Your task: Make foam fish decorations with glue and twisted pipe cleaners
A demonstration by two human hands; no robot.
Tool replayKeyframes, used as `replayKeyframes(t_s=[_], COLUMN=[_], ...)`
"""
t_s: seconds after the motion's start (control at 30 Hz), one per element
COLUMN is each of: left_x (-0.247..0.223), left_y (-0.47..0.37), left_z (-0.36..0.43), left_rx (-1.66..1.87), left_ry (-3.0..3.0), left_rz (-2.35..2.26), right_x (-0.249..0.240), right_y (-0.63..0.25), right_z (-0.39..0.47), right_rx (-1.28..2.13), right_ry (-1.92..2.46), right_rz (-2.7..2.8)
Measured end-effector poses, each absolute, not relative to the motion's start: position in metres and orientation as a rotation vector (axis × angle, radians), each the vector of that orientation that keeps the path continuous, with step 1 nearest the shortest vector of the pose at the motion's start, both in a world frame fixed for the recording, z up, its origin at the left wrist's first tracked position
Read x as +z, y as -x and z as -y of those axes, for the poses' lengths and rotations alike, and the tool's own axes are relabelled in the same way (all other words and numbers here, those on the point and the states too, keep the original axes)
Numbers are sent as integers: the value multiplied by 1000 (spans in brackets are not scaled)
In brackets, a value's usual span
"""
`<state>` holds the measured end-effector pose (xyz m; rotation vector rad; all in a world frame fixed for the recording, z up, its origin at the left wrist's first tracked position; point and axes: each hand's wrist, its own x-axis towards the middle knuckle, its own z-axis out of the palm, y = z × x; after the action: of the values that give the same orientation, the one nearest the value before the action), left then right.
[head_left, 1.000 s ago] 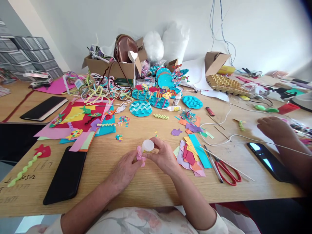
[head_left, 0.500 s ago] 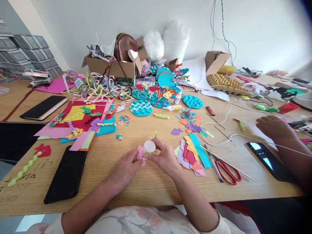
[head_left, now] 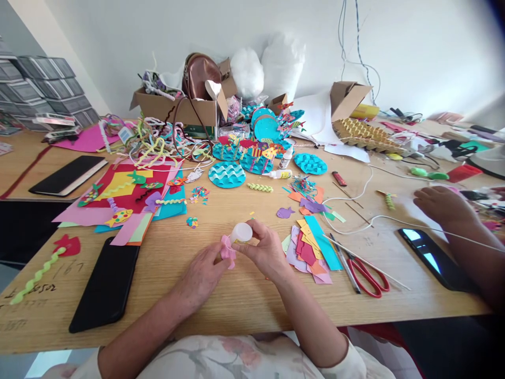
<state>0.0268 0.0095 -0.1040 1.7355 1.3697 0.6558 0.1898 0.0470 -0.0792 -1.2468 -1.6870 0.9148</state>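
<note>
Near the front middle of the table, my left hand [head_left: 203,273] pinches a small pink piece [head_left: 228,251]. My right hand [head_left: 266,252] is closed around a small bottle [head_left: 241,233] with a whitish round end facing up. The bottle is tilted over the pink piece, and its tip is hidden. Tiny yellow scraps lie just beyond my hands. A purple fish cutout [head_left: 284,212] is up and to the right, and a pile of coloured paper pieces [head_left: 305,250] lies to the right of my right hand.
Red-handled scissors [head_left: 369,276], a pen and a stick lie at the right. Another person's hand [head_left: 444,205] rests beyond a phone [head_left: 428,258]. A black phone [head_left: 104,287] and coloured sheets [head_left: 90,210] are left. Blue wavy discs [head_left: 226,174] and a cardboard box [head_left: 158,108] stand behind.
The bottle in my right hand has shifted slightly down, and the pink piece shows a little more of its surface. The whole view has moved slightly. Both hands keep their grip.
</note>
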Motion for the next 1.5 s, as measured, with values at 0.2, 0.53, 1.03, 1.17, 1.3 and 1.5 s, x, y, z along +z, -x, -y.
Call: replayKeyframes(t_s=[0.2,0.53,1.03,1.17,1.3,1.5], left_x=[-103,-104,-106,-105,-106,-107], left_y=[-28,-26,-27,-27,-28,-27], left_z=[-9,-9,-10,-10,-10,-10], left_rx=[637,661,639,648,634,645], left_ry=[-1698,-1764,-1725,-1701,-1666,-1735], left_rz=[-1389,-1366,-1359,-1361,-1374,-1363], right_x=[-82,-80,-84,-82,-80,-78], right_y=[-188,-189,-184,-186,-187,-188], right_z=[-52,-49,-52,-50,-47,-44], right_rx=[950,959,924,916,936,955], right_ry=[1221,1255,1240,1271,1246,1252], right_rz=[1667,1668,1704,1677,1725,1686])
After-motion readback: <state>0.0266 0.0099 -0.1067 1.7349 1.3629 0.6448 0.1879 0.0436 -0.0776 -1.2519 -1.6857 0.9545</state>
